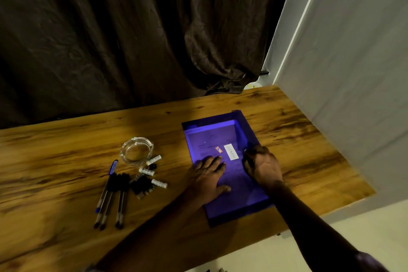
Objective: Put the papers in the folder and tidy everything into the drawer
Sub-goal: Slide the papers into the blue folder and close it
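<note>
The folder (223, 137) is a see-through violet-blue, with a white label (231, 151) and a small orange-red sticker (218, 150) on it. The surface (66, 150) is honey-coloured wood streaked with dark brown grain. Behind it hangs a dark brown curtain (110, 28), and the wall (353, 73) is pale grey-white. The ashtray (136, 153) is clear glass. The pens (120, 204) are black, one capped in blue.

A blue folder (238, 207) lies near the right edge of the desk (309, 139), papers (209, 139) showing through. The left hand (208, 178) presses flat on it; the right hand (262, 165) pinches its right edge. Pens (110, 196), clips (142, 185) and a glass dish (136, 153) lie mid-desk.
</note>
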`<action>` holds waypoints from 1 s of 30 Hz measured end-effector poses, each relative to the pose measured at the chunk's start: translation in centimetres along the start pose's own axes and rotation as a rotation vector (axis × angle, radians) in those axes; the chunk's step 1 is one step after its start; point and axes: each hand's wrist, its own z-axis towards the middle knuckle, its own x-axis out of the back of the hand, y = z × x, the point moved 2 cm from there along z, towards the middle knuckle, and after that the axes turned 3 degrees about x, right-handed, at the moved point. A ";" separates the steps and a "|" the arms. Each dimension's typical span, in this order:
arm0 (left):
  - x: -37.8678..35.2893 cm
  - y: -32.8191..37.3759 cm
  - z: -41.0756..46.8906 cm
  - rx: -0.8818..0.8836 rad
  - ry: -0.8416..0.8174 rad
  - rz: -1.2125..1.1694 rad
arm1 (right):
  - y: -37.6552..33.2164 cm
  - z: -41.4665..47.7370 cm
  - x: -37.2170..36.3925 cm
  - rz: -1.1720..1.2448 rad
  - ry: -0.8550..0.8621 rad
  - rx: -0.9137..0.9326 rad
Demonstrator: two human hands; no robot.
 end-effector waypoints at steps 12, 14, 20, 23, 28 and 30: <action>0.4 -0.4 0.2 -0.030 0.012 -0.015 | -1.1 -0.6 -1.2 -0.108 0.023 0.022; 0.4 -0.4 0.2 -0.026 0.009 -0.010 | -1.4 -0.8 -1.0 -0.051 0.021 -0.009; 0.0 -0.5 0.3 -0.018 0.007 -0.010 | -1.3 -1.5 -0.7 0.085 0.041 -0.097; -0.1 -0.6 0.3 -0.017 0.017 -0.018 | -1.5 -1.3 -0.4 0.043 -0.002 -0.082; -0.3 -0.5 0.4 -0.017 0.020 -0.022 | -1.5 -0.6 0.1 -0.004 -0.002 -0.076; -0.3 -0.5 0.4 -0.015 0.024 -0.021 | -1.5 -0.4 0.1 -0.016 -0.007 -0.069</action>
